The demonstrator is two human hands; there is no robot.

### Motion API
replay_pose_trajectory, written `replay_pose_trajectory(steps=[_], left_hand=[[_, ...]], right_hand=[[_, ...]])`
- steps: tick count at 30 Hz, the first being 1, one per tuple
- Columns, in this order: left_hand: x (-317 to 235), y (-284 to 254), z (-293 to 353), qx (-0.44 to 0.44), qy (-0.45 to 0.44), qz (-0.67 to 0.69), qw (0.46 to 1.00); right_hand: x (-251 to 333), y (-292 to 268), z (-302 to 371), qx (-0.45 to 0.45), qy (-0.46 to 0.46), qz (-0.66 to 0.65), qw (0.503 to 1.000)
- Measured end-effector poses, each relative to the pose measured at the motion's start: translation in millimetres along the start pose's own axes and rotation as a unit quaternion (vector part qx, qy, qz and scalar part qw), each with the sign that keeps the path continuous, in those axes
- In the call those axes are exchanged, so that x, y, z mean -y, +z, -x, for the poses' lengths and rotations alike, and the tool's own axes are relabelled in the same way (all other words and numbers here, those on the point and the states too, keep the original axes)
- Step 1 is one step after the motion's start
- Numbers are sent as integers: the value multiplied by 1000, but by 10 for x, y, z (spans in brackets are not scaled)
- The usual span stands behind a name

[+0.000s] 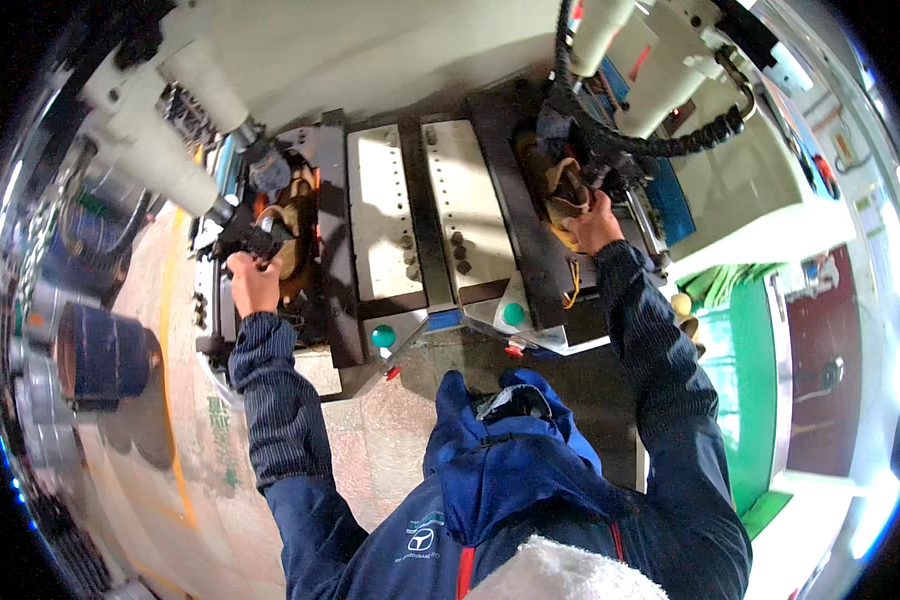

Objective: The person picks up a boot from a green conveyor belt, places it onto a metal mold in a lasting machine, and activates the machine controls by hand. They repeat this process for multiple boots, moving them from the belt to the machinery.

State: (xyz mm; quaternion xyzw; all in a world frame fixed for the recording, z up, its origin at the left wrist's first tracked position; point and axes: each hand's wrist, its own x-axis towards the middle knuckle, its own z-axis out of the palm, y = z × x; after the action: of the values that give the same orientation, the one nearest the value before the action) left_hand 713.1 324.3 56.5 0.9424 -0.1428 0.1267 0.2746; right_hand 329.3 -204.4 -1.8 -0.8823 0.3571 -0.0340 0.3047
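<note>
White fleecy fabric edges the bottom of the head view, below the dark blue jacket. Hands are well apart, one per station: the right hand grips a tan shoe-like piece, upper right of centre, apparently to steady it; the left hand meets another tan piece, upper left (grip unclear). Dark machine parts partly hide both.
</note>
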Motion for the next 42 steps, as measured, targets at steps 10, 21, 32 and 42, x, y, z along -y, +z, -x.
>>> replay_pose_trajectory(steps=[10,21,32,42], left_hand=[[-29,72,-1,62,77,-37,994],[559,476,-331,82,76,-54,992],[-621,701,-234,126,172,-75,974],[-2736,37,1497,22,257,-91,962]], right_hand=[[704,-125,172,-100,126,131,978],[1185,-1267,158,-219,23,59,974],[-689,-2785,3371,-365,41,-413,834],[-4600,-2705,6671,-405,528,81,742]])
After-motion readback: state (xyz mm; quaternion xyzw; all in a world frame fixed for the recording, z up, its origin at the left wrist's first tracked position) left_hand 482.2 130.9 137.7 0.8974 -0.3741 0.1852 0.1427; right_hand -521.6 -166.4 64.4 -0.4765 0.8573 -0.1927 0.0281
